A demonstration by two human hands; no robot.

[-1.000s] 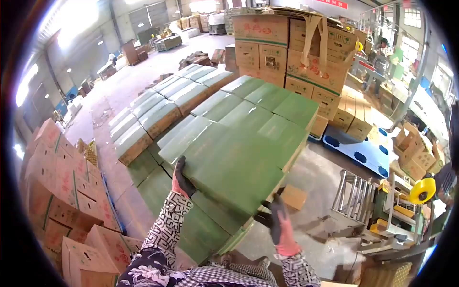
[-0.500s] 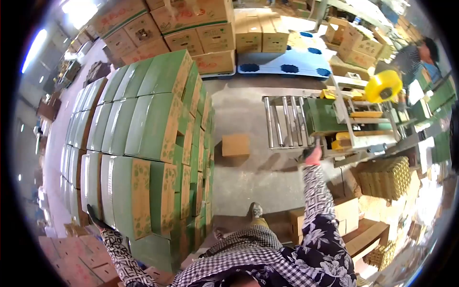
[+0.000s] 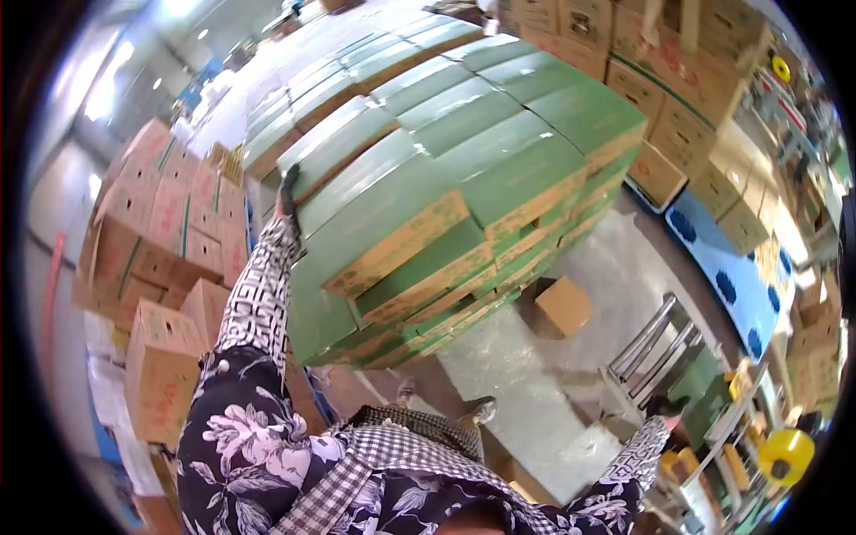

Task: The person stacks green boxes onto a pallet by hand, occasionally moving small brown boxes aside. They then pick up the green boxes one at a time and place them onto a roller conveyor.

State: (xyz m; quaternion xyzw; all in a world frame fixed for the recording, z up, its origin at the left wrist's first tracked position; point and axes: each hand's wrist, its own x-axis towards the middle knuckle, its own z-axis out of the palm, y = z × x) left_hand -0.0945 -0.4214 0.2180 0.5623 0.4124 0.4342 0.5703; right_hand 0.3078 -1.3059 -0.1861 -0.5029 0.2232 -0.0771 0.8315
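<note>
My left hand (image 3: 287, 192), in a dark glove, rests against the end of a green box (image 3: 334, 143) at the near left side of a big stack. Its fingers look stretched along the box. Beside it, a green box (image 3: 392, 232) with a brown printed side sits a little askew on the stack. Low on the right, my right hand (image 3: 667, 407) is at the end of the roller conveyor, next to a green box (image 3: 700, 388). Its fingers are too small and dark to make out.
A small brown box (image 3: 563, 307) sits on the floor between the stack and the roller conveyor (image 3: 653, 348). Brown cartons (image 3: 165, 366) are piled at the left. A blue pallet (image 3: 713, 267) and a yellow tape roll (image 3: 786, 456) are at the right.
The view has swung to the left, so the stack now fills the middle and the conveyor sits lower right. My left hand is still at the stack, my right hand still by the conveyor.
</note>
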